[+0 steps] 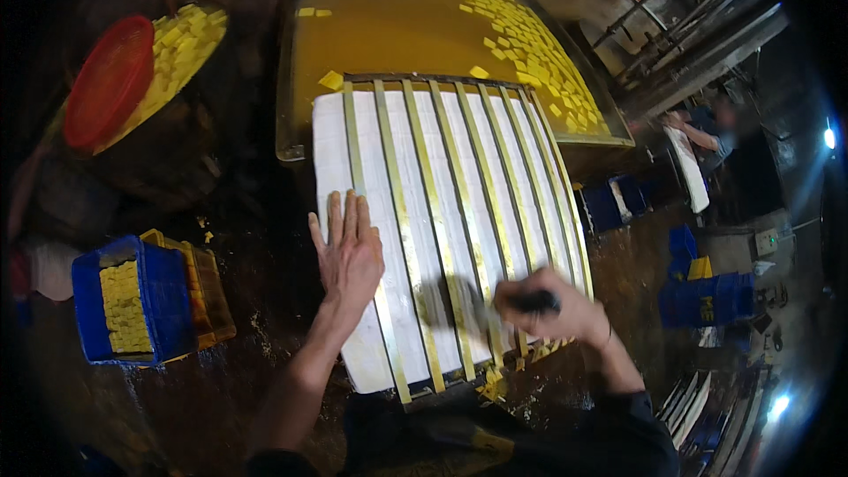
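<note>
A large white slab [358, 353], seemingly tofu, lies in front of me with faint lines across it. Over it rests a rack of long parallel metal slats [411, 238], stained yellow in places. My left hand [352, 256] is flat on the slab's left part, fingers stretched out near the leftmost slat. In my right hand [556, 305], at the near right, is a black-handled tool, apparently a broad knife [446, 305]. Its blade is smeared by motion over the slats, so I cannot tell whether it touches the slab. Yellow scraps [495, 384] cling to the near edge.
Beyond the slab stands a tank [287, 115] of yellow-brown liquid with floating yellow blocks [530, 44]. At left are a red basket [110, 79] on a tub of yellow pieces and a blue crate [88, 300] of blocks. Another person [707, 132] works at far right near blue crates [707, 300].
</note>
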`<state>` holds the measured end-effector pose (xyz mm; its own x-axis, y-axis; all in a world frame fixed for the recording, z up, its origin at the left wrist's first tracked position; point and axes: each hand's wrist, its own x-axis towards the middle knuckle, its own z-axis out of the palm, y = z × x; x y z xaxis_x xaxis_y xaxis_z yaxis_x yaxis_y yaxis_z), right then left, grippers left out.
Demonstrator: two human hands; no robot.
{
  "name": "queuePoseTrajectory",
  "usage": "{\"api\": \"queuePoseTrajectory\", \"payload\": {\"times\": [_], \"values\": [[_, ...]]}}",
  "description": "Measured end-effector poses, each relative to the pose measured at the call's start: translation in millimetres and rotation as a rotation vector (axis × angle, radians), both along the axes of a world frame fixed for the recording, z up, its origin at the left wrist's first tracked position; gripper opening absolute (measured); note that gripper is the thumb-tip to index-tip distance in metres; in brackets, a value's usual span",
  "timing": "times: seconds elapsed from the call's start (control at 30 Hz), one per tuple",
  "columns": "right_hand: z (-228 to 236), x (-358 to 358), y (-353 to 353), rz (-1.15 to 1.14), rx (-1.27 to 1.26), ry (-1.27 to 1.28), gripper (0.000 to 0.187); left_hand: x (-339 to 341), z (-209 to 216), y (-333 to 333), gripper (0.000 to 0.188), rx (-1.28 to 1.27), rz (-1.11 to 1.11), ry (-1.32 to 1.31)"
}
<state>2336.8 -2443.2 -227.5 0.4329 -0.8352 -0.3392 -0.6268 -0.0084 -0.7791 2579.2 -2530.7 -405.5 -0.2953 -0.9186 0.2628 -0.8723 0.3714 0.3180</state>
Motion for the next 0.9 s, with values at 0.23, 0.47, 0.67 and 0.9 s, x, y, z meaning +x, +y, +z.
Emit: {"api": "queuePoseTrajectory", "payload": {"times": [0.23,0.47,0.67,0.9], "values": [[-85,-10,-292,-0.315,-0.901,0.273,0.020,-29,7,5,0.051,-0.024,-0.060,0.081],[-75,16,-58,-0.085,-0.415,0.099,0.024,-2,-1,1,0.051,-0.012,-0.011,0.064],[-5,45,13,0.043,-0.021,-0.066,0.019,3,-2,-1,0.050,-0.038,-0.035,0.125],[-77,53,-290,-0.311,-0.952,0.210,0.013,-19,6,7,0.051,0.007,-0.087,0.136]]}}
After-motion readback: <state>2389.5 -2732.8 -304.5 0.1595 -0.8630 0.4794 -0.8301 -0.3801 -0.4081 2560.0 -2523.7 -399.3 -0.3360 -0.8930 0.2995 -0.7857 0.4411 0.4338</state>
